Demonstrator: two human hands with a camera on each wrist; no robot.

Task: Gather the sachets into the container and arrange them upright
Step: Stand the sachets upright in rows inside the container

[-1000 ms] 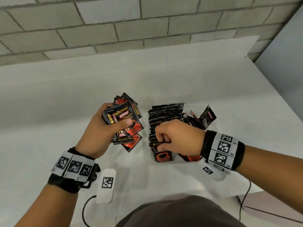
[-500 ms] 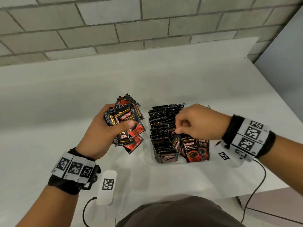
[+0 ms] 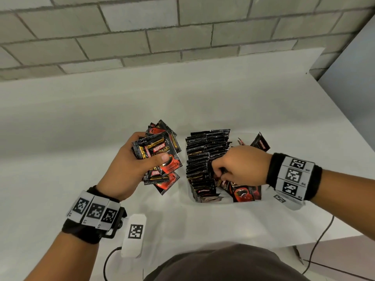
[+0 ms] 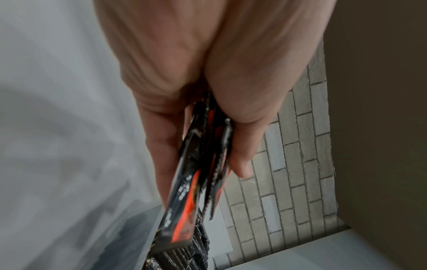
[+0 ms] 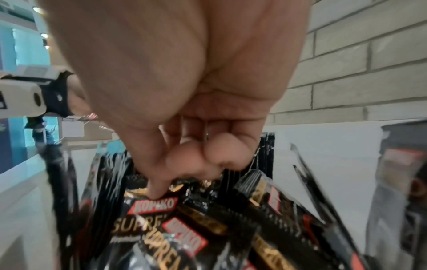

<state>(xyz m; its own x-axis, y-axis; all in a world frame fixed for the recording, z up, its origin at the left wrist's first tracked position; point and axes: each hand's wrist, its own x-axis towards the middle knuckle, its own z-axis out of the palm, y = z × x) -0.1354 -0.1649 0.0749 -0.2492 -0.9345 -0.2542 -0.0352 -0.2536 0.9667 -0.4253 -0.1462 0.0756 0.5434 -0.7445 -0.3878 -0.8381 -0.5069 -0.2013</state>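
Sachets (image 3: 157, 157), glossy black with red and gold print and the words KOPIKO SUPREMO, sit fanned in the left hand (image 3: 125, 169), thumb pressed across the front and fingers curled behind. The right hand (image 3: 241, 166) reaches into the container (image 3: 215, 201) with fingers curled down among loose, slanted sachets (image 5: 175, 219); whether it pinches 1 cannot be told. Left of that hand, inside the container, a row of sachets (image 3: 205, 157) stands upright on edge. The container rests on the white table (image 3: 203, 98), with the brick wall (image 3: 182, 27) beyond it.
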